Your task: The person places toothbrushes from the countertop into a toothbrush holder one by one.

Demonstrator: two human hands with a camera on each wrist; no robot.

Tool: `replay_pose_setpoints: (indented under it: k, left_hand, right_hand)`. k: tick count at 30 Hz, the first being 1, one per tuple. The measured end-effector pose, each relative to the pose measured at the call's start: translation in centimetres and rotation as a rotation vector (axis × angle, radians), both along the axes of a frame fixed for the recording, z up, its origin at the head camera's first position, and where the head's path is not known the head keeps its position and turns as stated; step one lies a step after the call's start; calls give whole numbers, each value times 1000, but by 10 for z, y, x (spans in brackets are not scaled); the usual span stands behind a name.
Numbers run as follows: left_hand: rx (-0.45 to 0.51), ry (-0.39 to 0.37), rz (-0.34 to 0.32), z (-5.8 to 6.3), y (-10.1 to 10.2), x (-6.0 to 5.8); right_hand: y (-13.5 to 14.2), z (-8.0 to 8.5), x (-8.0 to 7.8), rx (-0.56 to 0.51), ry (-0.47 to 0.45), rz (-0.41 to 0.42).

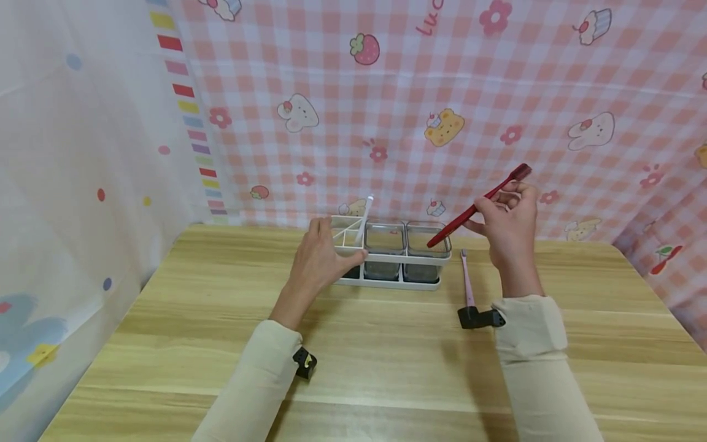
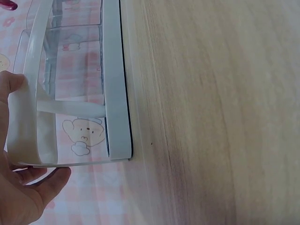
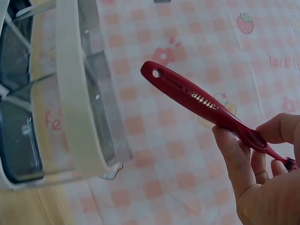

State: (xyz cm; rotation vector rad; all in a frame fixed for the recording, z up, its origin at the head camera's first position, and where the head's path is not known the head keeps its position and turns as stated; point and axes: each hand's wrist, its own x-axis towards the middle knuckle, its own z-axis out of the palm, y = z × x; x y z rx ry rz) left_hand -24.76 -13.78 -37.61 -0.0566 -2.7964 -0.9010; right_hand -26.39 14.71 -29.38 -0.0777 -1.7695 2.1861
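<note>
A white toothbrush holder [image 1: 405, 259] stands at the back of the table, with a divided section at its left and two clear cups [image 1: 382, 270] beside it. My left hand [image 1: 319, 261] grips the holder's left end, thumb on the front rail. A white toothbrush [image 1: 363, 220] leans upright in the divided section, its handle end up. Between thumb and fingers my right hand [image 1: 513, 227] pinches a red toothbrush [image 1: 466, 213] near its neck. Its bristles point up and right; the handle end [image 3: 152, 72] slants down over the rightmost cup.
A pink toothbrush [image 1: 467, 279] lies on the wooden table [image 1: 375, 362] right of the holder, partly covered by the black wrist camera [image 1: 477, 317]. Close behind the holder hangs a pink checked cloth [image 1: 364, 104]. Another white cloth [image 1: 83, 153] hangs at the left.
</note>
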Motion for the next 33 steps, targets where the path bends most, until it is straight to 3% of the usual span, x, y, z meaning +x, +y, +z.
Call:
replay_pose_setpoints:
  k: [8, 21, 33]
  left_hand:
    - [2, -1, 0, -1, 0, -1]
    - [-1, 2, 8, -1, 0, 0]
    - [8, 5, 3, -1, 0, 0]
  right_hand:
    - [-15, 5, -3, -17, 7, 0]
    - [-34, 12, -5, 42, 48, 17]
    - [-53, 16, -5, 87, 73, 73]
